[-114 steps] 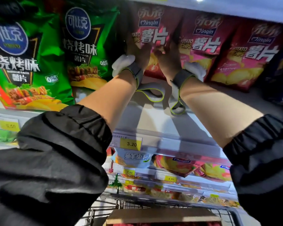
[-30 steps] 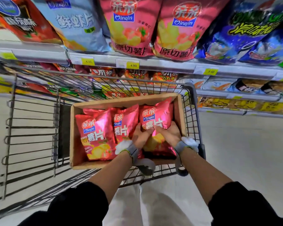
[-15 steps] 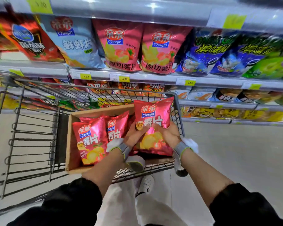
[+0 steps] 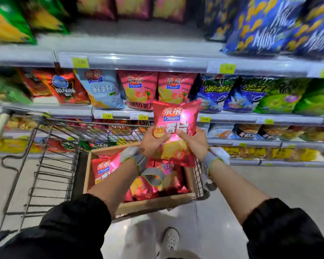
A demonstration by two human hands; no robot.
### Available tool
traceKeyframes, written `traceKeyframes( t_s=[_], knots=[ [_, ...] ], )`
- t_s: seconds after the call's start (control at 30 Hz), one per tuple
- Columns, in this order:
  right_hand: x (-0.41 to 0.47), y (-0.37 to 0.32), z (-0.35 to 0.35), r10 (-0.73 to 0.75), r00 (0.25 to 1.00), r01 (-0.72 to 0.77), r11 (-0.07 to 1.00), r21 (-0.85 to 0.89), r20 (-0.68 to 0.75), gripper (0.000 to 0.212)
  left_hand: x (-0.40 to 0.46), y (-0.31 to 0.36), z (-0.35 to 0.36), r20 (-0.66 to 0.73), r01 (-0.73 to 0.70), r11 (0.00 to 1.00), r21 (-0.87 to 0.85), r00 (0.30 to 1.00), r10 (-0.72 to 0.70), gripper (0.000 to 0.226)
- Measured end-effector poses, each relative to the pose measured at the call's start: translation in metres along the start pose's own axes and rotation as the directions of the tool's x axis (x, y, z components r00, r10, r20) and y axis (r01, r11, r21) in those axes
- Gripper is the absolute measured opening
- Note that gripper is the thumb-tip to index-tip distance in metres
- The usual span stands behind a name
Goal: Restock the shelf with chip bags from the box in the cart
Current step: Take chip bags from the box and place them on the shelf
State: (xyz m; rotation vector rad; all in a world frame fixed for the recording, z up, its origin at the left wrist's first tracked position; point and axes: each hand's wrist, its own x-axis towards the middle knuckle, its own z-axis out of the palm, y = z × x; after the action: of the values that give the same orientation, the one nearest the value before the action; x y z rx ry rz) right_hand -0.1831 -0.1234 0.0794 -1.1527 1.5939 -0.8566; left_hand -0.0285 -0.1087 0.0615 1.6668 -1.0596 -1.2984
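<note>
- The shelves [image 4: 157,60] fill the far side from left to right; the top row of bags is smeared by blur and cut off by the upper edge, so its labels cannot be read.
- The cart [image 4: 51,165] stands near-left of the middle, its wire basket partly hidden behind the arms; its handle runs out of view at the left edge.
- The box [image 4: 153,202] sits in the right end of the cart, its far wall mostly covered by the raised bag and the wrists.
- Red bags in the box [image 4: 105,169] lie tilted; only the left one shows its label, the rest are hidden under the left forearm and a loose strap.
- The bag [image 4: 176,120], red with a chip picture, is held upright above the box, in front of the middle shelf; its lower edge overlaps the box's contents.
- The left hand [image 4: 152,141] grips the bag's left side, thumb on the front, other fingers hidden behind it.
- The right hand [image 4: 194,142] grips the right side the same way, fingers behind out of sight.
- Price tags [image 4: 107,116] on the shelf rails are small; some numbers are too blurred to read.
</note>
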Motion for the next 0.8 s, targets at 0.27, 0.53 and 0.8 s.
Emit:
traceKeyframes(
  t_s=[0.27,0.53,0.8],
  knots=[
    [0.020,-0.085,0.005,-0.218,0.976,0.218,0.975,-0.038,-0.006,0.046,0.010,0.075,-0.036,-0.127,-0.159,0.986,-0.043,0.980,0.153,0.040],
    [0.051,-0.169,0.009,-0.288,0.955,0.291,0.956,0.029,-0.071,0.043,0.040,0.163,-0.057,-0.271,-0.275,0.961,-0.022,0.927,0.259,0.060],
    [0.091,-0.235,0.007,-0.398,0.904,0.410,0.911,0.053,-0.154,0.013,0.088,0.234,-0.061,-0.306,-0.355,0.934,-0.036,0.894,0.328,0.060]
  ],
)
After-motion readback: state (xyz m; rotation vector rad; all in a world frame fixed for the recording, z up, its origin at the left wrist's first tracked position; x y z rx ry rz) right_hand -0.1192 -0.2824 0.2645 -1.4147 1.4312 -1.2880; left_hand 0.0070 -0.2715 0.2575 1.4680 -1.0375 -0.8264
